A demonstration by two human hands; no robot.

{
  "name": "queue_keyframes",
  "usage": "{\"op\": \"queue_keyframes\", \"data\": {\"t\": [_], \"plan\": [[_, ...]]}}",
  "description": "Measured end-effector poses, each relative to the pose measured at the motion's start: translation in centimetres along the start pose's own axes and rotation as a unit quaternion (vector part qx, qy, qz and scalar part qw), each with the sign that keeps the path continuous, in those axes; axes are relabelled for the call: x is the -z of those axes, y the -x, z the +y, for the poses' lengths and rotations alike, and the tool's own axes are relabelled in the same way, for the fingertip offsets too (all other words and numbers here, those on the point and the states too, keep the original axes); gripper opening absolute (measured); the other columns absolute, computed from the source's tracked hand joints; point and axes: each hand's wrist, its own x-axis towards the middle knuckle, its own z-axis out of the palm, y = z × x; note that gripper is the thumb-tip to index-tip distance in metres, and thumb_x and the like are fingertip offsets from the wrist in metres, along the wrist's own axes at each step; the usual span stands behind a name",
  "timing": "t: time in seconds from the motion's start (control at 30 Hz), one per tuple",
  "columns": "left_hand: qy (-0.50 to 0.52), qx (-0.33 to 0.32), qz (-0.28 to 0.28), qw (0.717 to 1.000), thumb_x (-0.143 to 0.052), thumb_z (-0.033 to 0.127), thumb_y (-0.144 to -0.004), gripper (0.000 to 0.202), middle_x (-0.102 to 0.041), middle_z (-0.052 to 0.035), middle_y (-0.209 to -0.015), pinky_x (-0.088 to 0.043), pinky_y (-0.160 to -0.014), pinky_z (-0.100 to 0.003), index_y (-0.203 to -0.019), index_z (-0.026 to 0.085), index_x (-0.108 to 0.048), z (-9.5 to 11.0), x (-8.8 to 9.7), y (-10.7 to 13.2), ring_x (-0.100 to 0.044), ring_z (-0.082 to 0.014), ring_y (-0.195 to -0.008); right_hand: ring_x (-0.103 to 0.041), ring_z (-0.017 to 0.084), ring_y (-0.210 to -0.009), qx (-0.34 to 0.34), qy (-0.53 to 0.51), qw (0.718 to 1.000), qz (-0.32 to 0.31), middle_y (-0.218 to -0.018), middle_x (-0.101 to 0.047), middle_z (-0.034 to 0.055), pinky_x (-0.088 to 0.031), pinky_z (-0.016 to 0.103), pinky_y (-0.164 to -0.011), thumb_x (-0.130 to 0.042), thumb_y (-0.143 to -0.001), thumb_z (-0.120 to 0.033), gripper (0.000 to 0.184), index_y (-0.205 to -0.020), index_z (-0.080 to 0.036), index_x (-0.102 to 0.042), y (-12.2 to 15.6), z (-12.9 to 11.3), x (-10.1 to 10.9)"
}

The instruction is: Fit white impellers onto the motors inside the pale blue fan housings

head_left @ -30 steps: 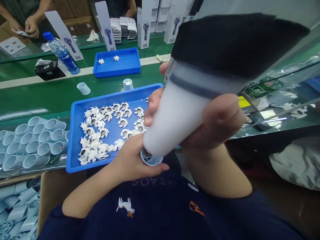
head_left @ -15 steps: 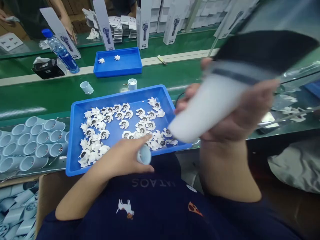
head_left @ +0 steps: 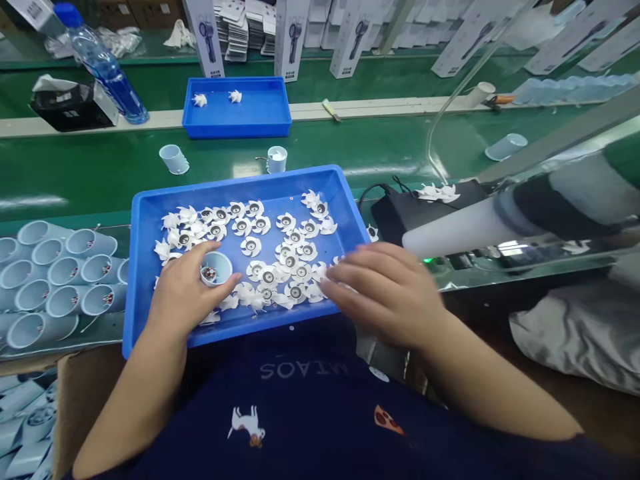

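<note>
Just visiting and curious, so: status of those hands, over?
Left hand grips pale cylinder over blue tray. Right hand open, at white impellers. White tool hangs aside.

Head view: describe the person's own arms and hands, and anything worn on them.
The left hand and right hand are gloveless, with no rings, watch or bands showing. Both forearms are bare; the dark navy T-shirt bears a white dog, a pizza slice and pale lettering.

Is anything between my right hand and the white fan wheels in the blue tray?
Nothing visible. The right hand reaches over the tray at its right edge, fingertips at the fan wheels; the left hand holds a tube.
</note>
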Motion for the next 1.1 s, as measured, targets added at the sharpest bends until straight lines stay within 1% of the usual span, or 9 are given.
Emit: {"op": "queue_keyframes", "data": {"t": [0.1,0.2,0.27,0.33,0.5,0.67,0.87,1.0,1.1], "plan": [[-0.016,-0.008,-0.012,1.000,-0.068,0.056,-0.081,0.054,-0.072,-0.0114,-0.123,-0.053,-0.095,-0.047,-0.122,0.021,-0.064,-0.3,-0.1,0.1,-0.069,-0.0345,-0.106,-0.065,0.027,-0.101,0.148,0.159,0.961,-0.170,-0.106,-0.073,0.0066,-0.049,0.045,-0.089,-0.049,-0.096,-0.013,0.026,-0.101,-0.024,-0.073,-3.7,0.7,-2.5],[-0.030,-0.001,-0.034,0.999,-0.069,0.055,-0.081,0.055,-0.075,-0.0090,-0.111,-0.053,-0.090,-0.044,-0.124,0.022,-0.064,-0.3,0.0,0.2,-0.071,-0.0309,-0.093,-0.065,0.026,-0.104,0.154,0.235,0.929,-0.243,-0.123,-0.069,0.0093,-0.048,0.038,-0.084,-0.059,-0.094,-0.011,0.024,-0.112,-0.020,-0.071,-5.6,2.1,-4.7],[-0.034,0.004,-0.047,0.998,-0.068,0.054,-0.081,0.055,-0.076,-0.0080,-0.107,-0.054,-0.087,-0.043,-0.125,0.021,-0.063,-0.2,0.1,0.2,-0.071,-0.0283,-0.085,-0.065,0.027,-0.108,0.130,0.242,0.932,-0.238,-0.134,-0.063,0.0098,-0.048,0.037,-0.085,-0.064,-0.092,-0.014,0.029,-0.120,-0.021,-0.068,-6.0,2.7,-5.5],[-0.036,0.005,-0.052,0.998,-0.068,0.053,-0.081,0.054,-0.076,-0.0081,-0.107,-0.054,-0.083,-0.041,-0.125,0.021,-0.064,0.0,0.2,0.1,-0.071,-0.0272,-0.081,-0.066,0.028,-0.108,0.105,0.246,0.937,-0.223,-0.130,-0.064,0.0107,-0.049,0.037,-0.086,-0.062,-0.093,-0.016,0.031,-0.123,-0.020,-0.066,-6.1,3.1,-5.6],[-0.036,-0.018,-0.060,0.997,-0.067,0.054,-0.082,0.053,-0.077,-0.0069,-0.099,-0.054,-0.078,-0.038,-0.124,0.021,-0.063,-0.1,0.1,0.2,-0.070,-0.0250,-0.075,-0.062,0.030,-0.114,0.026,0.257,0.951,-0.171,-0.139,-0.055,0.0176,-0.049,0.039,-0.092,-0.059,-0.096,-0.025,0.041,-0.136,-0.016,-0.058,-6.0,3.2,-3.9],[-0.040,-0.049,-0.050,0.997,-0.068,0.053,-0.083,0.050,-0.076,-0.0087,-0.109,-0.054,-0.083,-0.040,-0.123,0.023,-0.063,-0.3,-0.3,0.3,-0.072,-0.0282,-0.087,-0.067,0.028,-0.103,0.004,0.257,0.930,-0.264,-0.115,-0.067,0.0093,-0.049,0.038,-0.085,-0.051,-0.097,-0.015,0.025,-0.108,-0.020,-0.073,-5.3,3.0,-3.3],[-0.007,0.005,-0.072,0.997,-0.068,0.054,-0.081,0.052,-0.074,-0.0094,-0.107,-0.055,-0.082,-0.045,-0.122,0.023,-0.060,0.1,0.0,0.3,-0.070,-0.0282,-0.082,-0.069,0.034,-0.096,-0.038,0.245,0.938,-0.242,-0.109,-0.069,0.0167,-0.047,0.042,-0.081,-0.056,-0.087,-0.007,0.029,-0.110,-0.013,-0.071,-5.1,3.3,-4.2],[0.094,0.028,0.077,0.992,-0.073,0.052,-0.077,0.062,-0.063,-0.0126,-0.126,-0.055,-0.089,-0.046,-0.127,0.024,-0.048,-1.0,-0.5,0.6,-0.067,-0.0308,-0.103,-0.067,0.038,-0.099,-0.049,0.163,0.969,-0.177,-0.105,-0.069,0.0217,-0.046,0.051,-0.089,-0.055,-0.088,-0.015,0.021,-0.103,-0.008,-0.069,-5.2,3.0,-3.7],[0.189,-0.036,0.154,0.969,-0.066,0.046,-0.083,0.065,-0.056,-0.0128,-0.129,-0.054,-0.097,-0.047,-0.135,0.025,-0.033,-2.0,-1.0,1.0,-0.064,-0.0287,-0.111,-0.068,0.027,-0.094,-0.043,0.020,0.992,-0.121,-0.108,-0.068,0.0158,-0.052,0.043,-0.086,-0.048,-0.091,-0.024,0.026,-0.110,-0.012,-0.062,-4.5,2.0,-3.3]]}}
